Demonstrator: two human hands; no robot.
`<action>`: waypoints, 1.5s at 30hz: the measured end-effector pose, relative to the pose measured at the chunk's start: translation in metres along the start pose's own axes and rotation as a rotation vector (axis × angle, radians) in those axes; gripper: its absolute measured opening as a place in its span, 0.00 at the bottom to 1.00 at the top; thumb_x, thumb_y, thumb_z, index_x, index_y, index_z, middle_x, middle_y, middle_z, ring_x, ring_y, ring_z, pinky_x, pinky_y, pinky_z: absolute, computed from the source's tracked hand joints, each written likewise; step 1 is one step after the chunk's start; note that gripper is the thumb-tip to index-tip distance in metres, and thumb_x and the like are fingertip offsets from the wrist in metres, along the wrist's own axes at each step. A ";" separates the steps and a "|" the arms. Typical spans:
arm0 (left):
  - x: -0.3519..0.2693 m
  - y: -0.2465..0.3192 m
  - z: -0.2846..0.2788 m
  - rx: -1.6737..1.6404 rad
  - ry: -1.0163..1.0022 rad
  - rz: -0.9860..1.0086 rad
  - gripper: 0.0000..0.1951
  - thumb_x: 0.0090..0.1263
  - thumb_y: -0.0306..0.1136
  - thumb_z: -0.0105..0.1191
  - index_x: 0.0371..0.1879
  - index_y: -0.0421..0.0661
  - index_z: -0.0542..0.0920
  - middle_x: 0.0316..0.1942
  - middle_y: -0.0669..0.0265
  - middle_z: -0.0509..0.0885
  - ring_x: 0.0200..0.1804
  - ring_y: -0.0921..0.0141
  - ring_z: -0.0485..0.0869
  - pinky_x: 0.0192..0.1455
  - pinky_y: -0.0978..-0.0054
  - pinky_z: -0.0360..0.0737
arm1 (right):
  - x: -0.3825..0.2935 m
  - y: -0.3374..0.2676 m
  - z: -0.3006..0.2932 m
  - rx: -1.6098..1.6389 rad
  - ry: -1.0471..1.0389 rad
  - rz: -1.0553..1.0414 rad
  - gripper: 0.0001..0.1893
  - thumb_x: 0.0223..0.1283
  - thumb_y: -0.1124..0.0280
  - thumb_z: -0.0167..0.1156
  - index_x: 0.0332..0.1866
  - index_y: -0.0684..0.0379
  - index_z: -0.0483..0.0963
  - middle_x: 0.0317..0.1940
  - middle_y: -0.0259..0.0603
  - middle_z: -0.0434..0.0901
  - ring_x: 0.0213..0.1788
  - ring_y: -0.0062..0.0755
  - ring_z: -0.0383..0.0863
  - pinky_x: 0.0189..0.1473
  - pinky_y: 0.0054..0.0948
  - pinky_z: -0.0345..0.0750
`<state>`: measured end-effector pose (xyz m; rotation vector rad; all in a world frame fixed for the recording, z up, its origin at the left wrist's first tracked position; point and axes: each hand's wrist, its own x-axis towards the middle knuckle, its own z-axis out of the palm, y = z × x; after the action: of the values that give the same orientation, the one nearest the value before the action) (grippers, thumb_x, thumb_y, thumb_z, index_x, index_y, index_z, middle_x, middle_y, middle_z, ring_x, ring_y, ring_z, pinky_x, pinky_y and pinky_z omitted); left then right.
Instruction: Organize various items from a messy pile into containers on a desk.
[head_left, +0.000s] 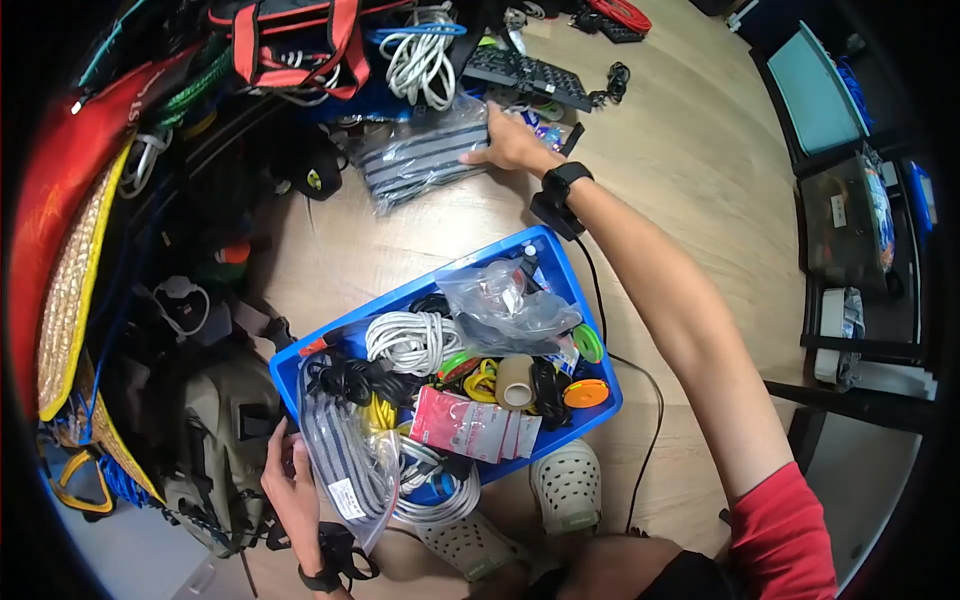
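Note:
My right hand (510, 142) is stretched out over the floor, its thumb and fingers gripping the right end of a striped grey textile in a clear plastic bag (424, 154). Nearer to me stands a blue plastic bin (352, 313). It holds a coiled white cable (415, 341), a clear zip bag (510, 304), a roll of tape (516, 382), pink packets (472, 426), green and orange discs and black cables. A second bagged striped textile (345, 457) lies over the bin's left corner. Beside that corner is my left hand (289, 472), fingers slightly bent, holding nothing visible.
Beyond the bagged textile lie a black keyboard (529, 75), a white cable bundle (424, 60) and a black bag with red straps (341, 45). An olive backpack (225, 442) is at the left. Black shelving (862, 343) stands right. A black cable (660, 405) crosses the floor.

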<state>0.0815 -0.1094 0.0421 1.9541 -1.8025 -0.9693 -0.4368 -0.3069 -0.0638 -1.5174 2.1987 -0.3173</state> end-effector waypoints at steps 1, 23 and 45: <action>0.001 0.002 0.000 -0.001 -0.005 -0.012 0.19 0.81 0.29 0.54 0.67 0.39 0.78 0.43 0.57 0.89 0.44 0.71 0.85 0.48 0.72 0.82 | 0.001 -0.001 0.000 -0.045 -0.012 0.030 0.64 0.46 0.43 0.82 0.78 0.77 0.54 0.71 0.72 0.69 0.77 0.66 0.65 0.76 0.50 0.67; -0.032 0.016 -0.023 -0.181 0.102 0.045 0.20 0.81 0.26 0.52 0.69 0.39 0.76 0.49 0.58 0.88 0.47 0.73 0.86 0.55 0.74 0.82 | -0.069 -0.039 -0.025 -0.031 -0.356 -0.154 0.37 0.39 0.55 0.85 0.47 0.76 0.76 0.42 0.62 0.84 0.49 0.53 0.86 0.53 0.42 0.81; -0.063 0.017 -0.018 -0.177 -0.004 0.066 0.18 0.81 0.30 0.54 0.66 0.39 0.78 0.50 0.61 0.88 0.50 0.74 0.84 0.57 0.75 0.80 | -0.274 -0.014 -0.028 0.096 0.097 -0.652 0.22 0.54 0.86 0.59 0.56 0.64 0.69 0.46 0.57 0.85 0.52 0.63 0.84 0.50 0.53 0.82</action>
<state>0.0823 -0.0554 0.0826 1.7769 -1.7088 -1.0715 -0.3578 -0.0598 0.0298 -2.1639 1.6607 -0.6963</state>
